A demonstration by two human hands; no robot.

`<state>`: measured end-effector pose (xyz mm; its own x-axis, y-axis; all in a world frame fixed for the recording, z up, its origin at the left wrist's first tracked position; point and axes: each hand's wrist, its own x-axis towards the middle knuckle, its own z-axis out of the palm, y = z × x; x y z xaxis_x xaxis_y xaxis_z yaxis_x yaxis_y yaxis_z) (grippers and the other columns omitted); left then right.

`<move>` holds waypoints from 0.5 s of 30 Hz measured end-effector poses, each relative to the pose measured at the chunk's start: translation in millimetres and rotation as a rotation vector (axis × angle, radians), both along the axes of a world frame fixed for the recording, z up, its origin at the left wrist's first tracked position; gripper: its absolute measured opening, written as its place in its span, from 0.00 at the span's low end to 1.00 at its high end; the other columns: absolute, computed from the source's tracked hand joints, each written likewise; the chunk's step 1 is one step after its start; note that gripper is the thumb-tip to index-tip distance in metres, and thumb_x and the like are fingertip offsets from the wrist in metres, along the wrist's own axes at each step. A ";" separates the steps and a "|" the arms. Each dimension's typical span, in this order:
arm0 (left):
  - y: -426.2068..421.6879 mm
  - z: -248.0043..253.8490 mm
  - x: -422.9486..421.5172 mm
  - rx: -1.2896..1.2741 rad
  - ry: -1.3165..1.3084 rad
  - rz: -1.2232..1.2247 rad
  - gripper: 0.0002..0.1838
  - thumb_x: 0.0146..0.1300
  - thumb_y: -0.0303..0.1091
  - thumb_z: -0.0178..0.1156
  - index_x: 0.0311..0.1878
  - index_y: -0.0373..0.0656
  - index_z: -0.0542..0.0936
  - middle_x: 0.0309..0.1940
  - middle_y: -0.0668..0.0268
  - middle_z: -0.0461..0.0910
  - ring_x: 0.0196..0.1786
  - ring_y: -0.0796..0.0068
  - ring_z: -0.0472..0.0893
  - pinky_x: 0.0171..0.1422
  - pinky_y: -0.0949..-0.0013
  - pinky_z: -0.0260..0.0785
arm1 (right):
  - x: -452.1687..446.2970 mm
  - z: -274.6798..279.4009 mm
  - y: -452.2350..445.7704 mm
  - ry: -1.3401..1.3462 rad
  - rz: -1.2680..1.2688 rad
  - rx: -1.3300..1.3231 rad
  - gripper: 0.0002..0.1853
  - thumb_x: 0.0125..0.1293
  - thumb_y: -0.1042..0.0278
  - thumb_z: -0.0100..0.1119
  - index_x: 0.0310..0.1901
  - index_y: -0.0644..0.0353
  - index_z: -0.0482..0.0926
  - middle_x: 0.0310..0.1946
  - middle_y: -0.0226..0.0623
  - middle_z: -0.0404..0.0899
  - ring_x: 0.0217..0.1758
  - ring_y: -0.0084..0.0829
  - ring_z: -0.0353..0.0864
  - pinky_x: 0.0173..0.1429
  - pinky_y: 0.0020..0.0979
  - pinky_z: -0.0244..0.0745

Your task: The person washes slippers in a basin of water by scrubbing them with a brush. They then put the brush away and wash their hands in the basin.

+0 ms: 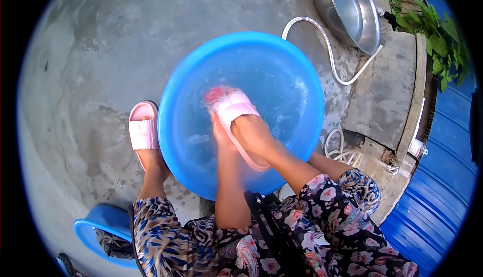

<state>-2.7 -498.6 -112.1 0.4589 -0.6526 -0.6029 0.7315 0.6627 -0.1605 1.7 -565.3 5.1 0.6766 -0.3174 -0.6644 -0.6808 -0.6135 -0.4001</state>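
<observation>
A pink slipper [240, 101] with a puckered strap is tilted over the water in a large blue basin [168, 121]. My right hand [249, 130] is pushed under its strap, so those fingers are hidden. Along the slipper's lower left side, my left hand [221, 132] grips the edge. The toe end looks deeper pink and sits at the water, where details blur. Cloudy water with some foam surrounds both hands. A matching pink slipper [143, 132] is on my left foot, just left of the basin.
At the upper right a metal basin [347, 10] leans beside a white hose [329, 50] on the concrete floor. More hose [343, 153] lies coiled by a ledge at right. A smaller blue tub [103, 221] with dark cloth stands at lower left.
</observation>
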 end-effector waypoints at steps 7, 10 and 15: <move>14.8 4.1 22.6 0.106 -0.027 0.056 0.38 0.63 0.65 0.45 0.65 0.43 0.64 0.59 0.54 0.70 0.57 0.48 0.72 0.60 0.46 0.67 | -107.0 61.6 8.7 -0.106 -0.023 0.082 0.23 0.63 0.67 0.53 0.62 0.48 0.69 0.31 0.55 0.79 0.32 0.54 0.79 0.33 0.47 0.74; 7.0 14.4 23.0 -0.061 -0.034 0.033 0.37 0.63 0.65 0.46 0.65 0.44 0.65 0.58 0.55 0.71 0.56 0.51 0.73 0.60 0.47 0.68 | -90.1 47.1 -2.1 0.023 0.012 -0.070 0.24 0.63 0.66 0.53 0.62 0.45 0.69 0.31 0.54 0.79 0.31 0.54 0.79 0.33 0.48 0.74; 5.3 5.1 16.9 0.019 -0.018 0.015 0.35 0.63 0.62 0.49 0.63 0.43 0.67 0.58 0.57 0.72 0.58 0.57 0.72 0.64 0.54 0.64 | -9.1 -18.1 -20.0 -0.016 0.021 -0.202 0.13 0.64 0.62 0.50 0.49 0.51 0.75 0.30 0.54 0.79 0.33 0.55 0.80 0.35 0.51 0.74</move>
<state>14.3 -493.3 -107.0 0.4791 -0.6344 -0.6066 0.7244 0.6760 -0.1349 -7.4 -585.3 -13.0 0.6947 -0.4288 -0.5775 -0.6612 -0.6968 -0.2780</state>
